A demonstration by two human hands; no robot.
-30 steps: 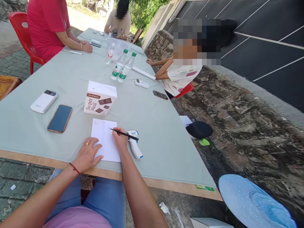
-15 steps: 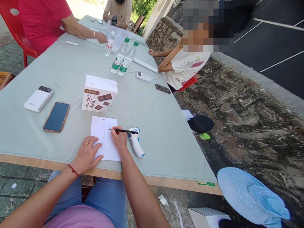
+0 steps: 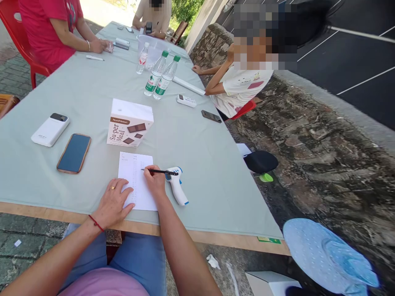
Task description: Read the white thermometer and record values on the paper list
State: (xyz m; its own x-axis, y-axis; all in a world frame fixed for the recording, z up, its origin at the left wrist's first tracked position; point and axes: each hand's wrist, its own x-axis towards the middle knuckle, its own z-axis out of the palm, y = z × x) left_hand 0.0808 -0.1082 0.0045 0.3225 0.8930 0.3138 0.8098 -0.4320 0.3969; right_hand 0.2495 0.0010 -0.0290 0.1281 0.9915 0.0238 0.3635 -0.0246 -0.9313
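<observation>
Over the right half of the white paper (image 3: 146, 195): my right grip (image 3: 155, 181) pinched a black pen (image 3: 163, 172) near its tip, probably for close control of small marks; whether the tip touched, I could not tell.
Left grip: my left grip (image 3: 115, 200) rested with fingers spread on the paper's left side, pinching nothing, presumably to stop it sliding.
Paper: it lay flat on the counter (image 3: 212, 181), near the edge straight before me, likely for easy reach.
Thermometer: the white gun-shaped thermometer (image 3: 177, 192) lay just right of my right grip, perhaps kept handy yet off the paper.
Box: the NutriMotion box (image 3: 129, 123) stood upright just beyond the paper, leaving it uncovered.
Phone: the phone (image 3: 74, 153) lay screen up to the left, a white power bank (image 3: 50, 129) near it, both apart from my left grip.
Bottles: two green-capped bottles (image 3: 153, 78) stood upright farther out, seemingly set where no elbow would knock them.
</observation>
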